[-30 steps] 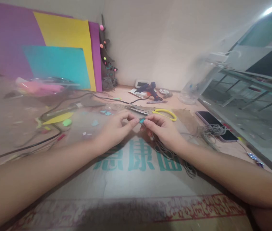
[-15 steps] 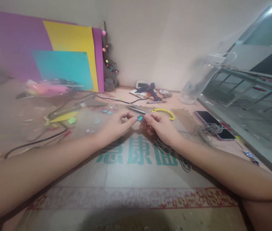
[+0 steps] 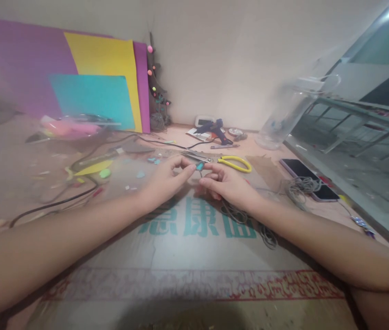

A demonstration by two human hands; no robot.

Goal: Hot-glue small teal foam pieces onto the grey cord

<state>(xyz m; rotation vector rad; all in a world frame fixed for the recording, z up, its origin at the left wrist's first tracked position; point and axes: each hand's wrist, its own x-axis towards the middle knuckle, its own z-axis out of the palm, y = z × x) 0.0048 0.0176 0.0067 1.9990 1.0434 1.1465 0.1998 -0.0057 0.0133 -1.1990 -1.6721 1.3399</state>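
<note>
Thumb and index finger of my left hand pinch a small teal piece, which looks like foam or felt. My right hand is just to its right, with the index fingertip at the piece and the thumb bent in toward the other fingers. A thin grey cord hangs under the right hand, and a short length of it shows below the teal piece; the fingers seem closed on it. Just behind the hands lie yellow-handled scissors. Small blue cut-outs rest beyond the left hand.
A dark glue gun lies at the back, its black cable running left. A phone with coiled cord on it lies to the right, near a clear bottle. Coloured sheets lean at the left. Printed cardboard covers the front.
My right thumb has come away from the teal piece and moved lower, while the index finger has stretched out to it. The left hand still pinches the piece.
</note>
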